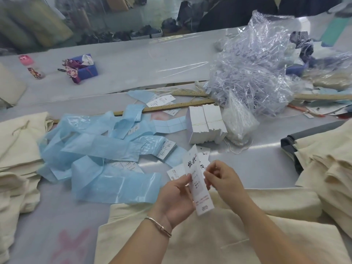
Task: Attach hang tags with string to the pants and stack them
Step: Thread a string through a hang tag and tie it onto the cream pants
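Head view. Left hand (177, 195) at 6 o'clock, just left of centre: thumb and fingers pinching the left edge of a long white hang tag (198, 184), held upright and slightly tilted, printed side toward the camera. Thin bracelet (158, 224) on the left wrist. Right hand (222, 178) just right of the tag: fingertips curled and pinching at the tag's right edge; string between them too fine to make out. More white tags just behind the held one.

Directly beneath both hands, at 6 o'clock: cream pants (219, 231) lying flat on the grey counter (62, 212). At 3 o'clock: a stack of cream pants (327, 162) on a grey item. At 9 o'clock: a further pile of cream garments (17, 161).

At 10 o'clock from the hands: tangled light-blue backing strips (106, 155), some with small white labels on them. At 12 o'clock: a white banded block of tags (206, 126). Just beyond, running from 10 to 2 o'clock: wooden rulers (179, 107). At 1 o'clock: a crumpled clear plastic bag (255, 73) holding pale strings, with a smaller white-filled bag (238, 122) beside the tag block. At 11 o'clock, far: a blue box (85, 68) with patterned cloth, plus a pink item (24, 59).
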A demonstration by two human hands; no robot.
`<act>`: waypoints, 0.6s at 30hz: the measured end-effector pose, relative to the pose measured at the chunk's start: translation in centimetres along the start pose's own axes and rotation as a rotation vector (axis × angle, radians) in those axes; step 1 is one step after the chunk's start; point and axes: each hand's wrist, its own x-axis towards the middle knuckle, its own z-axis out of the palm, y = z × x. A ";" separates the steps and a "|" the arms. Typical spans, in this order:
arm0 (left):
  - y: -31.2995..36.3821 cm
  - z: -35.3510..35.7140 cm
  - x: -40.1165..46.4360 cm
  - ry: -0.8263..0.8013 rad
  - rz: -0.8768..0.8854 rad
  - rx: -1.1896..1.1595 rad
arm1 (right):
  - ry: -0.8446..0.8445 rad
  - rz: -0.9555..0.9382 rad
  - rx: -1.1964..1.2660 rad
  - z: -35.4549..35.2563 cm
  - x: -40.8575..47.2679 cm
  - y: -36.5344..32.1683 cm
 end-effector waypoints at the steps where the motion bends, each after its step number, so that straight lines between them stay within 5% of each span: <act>1: -0.1 0.1 -0.2 -0.009 -0.012 -0.012 | -0.020 -0.008 0.011 0.3 -1.3 -0.5; 6: -0.2 -0.6 -2.6 -0.013 0.084 -0.011 | -0.056 0.016 0.089 1.6 -7.9 -2.2; 12: -1.7 -1.5 -8.0 -0.042 0.133 0.015 | 0.135 0.169 0.276 2.8 -11.3 -2.2; 18: -5.4 -2.1 -12.5 -0.078 0.172 0.049 | -0.111 0.317 0.589 4.4 -13.8 -4.5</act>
